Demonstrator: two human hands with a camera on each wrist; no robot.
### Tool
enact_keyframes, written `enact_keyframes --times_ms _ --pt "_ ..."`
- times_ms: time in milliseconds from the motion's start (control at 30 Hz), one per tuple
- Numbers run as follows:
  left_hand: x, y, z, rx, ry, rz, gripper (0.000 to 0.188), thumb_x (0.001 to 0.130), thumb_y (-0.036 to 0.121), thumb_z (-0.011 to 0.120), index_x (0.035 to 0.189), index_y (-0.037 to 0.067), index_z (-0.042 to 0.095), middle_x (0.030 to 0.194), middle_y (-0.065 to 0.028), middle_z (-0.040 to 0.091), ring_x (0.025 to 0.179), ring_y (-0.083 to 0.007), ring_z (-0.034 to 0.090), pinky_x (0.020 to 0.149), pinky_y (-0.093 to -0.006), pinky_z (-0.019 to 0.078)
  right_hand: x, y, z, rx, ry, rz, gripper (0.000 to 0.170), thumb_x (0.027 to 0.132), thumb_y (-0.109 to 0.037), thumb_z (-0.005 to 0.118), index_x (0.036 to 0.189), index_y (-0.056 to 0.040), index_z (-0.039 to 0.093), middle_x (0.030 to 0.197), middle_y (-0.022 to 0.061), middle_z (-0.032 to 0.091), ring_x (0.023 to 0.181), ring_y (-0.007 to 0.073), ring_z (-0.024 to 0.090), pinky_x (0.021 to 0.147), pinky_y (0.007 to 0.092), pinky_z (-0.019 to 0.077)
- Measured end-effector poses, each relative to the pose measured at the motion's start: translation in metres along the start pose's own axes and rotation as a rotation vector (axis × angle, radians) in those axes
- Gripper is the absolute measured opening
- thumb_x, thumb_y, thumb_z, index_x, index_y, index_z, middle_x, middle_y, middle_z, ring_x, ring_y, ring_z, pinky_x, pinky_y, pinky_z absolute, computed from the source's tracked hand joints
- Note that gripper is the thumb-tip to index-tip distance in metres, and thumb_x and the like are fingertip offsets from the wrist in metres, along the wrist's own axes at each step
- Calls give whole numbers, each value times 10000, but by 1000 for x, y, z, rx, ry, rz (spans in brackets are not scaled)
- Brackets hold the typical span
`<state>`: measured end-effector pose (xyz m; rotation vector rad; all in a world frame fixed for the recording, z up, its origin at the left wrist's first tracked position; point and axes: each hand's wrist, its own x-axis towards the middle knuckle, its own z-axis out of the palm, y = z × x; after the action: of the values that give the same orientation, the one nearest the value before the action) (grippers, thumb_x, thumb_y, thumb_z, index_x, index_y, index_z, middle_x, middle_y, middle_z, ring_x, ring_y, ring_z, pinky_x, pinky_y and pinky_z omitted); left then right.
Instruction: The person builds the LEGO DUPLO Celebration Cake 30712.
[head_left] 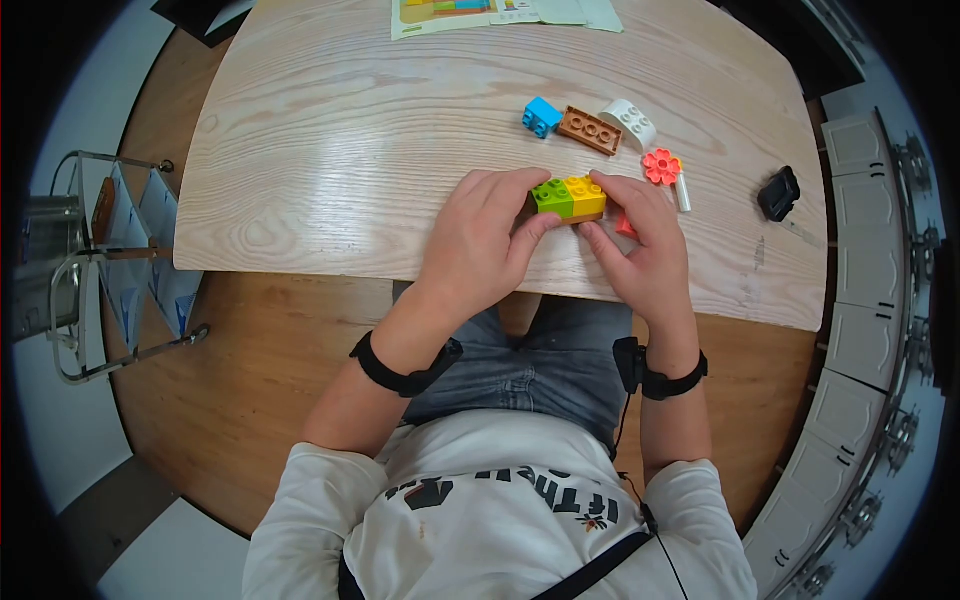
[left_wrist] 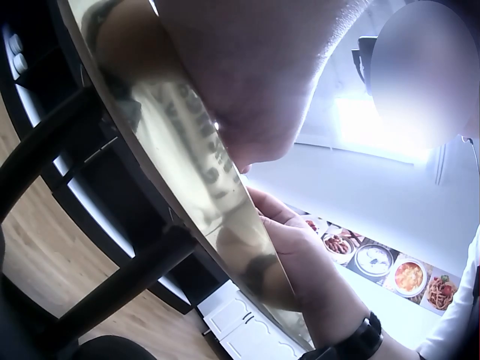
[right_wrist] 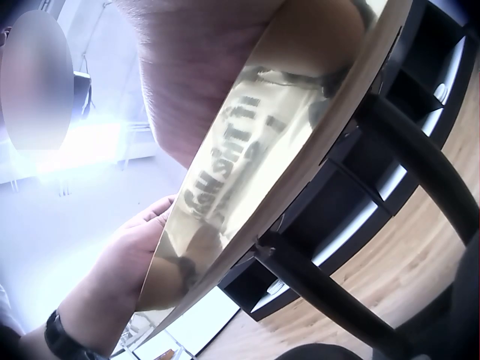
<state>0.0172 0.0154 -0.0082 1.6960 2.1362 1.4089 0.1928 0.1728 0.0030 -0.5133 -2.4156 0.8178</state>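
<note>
A lime-green toy brick (head_left: pixel 553 198) and a yellow toy brick (head_left: pixel 586 196) sit side by side, studs up, on a thin orange-brown piece (head_left: pixel 581 218) close to the table's near edge. My left hand (head_left: pixel 478 240) grips the green end, thumb on the near side and fingers behind. At the yellow end, my right hand (head_left: pixel 652 232) pinches with its thumb low in front and fingertips on the far corner. Partly under the right hand lies a red piece (head_left: pixel 626 226). Both wrist views show the hands, with the bricks hidden.
Beyond the hands lie a blue brick (head_left: pixel 541 117), an upturned brown plate (head_left: pixel 590 131) and a white curved brick (head_left: pixel 630 124). A red flower piece (head_left: pixel 661 167) and a white stick (head_left: pixel 683 192) are to the right. Farther off are a black object (head_left: pixel 779 194) and printed sheets (head_left: pixel 505 14).
</note>
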Motion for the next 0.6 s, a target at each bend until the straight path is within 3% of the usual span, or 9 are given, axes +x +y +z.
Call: enact_keyframes --times_ms 367,600 --pt "2 -4 0 17 56 91 444 915 26 810 1341 32 685 1280 -182 738 1146 -399 696 991 -475 562 2 -3 0 -8 35 -30 476 909 -98 845 1376 -100 756 1272 109 758 1164 329 687 995 419 546" --pt "1 0 1 19 66 50 456 894 12 803 1334 29 687 1322 -181 718 1205 -398 686 1035 -478 562 1 -1 0 -22 24 -52 435 923 -108 829 1349 -73 753 1259 125 761 1168 345 685 1018 440 530"
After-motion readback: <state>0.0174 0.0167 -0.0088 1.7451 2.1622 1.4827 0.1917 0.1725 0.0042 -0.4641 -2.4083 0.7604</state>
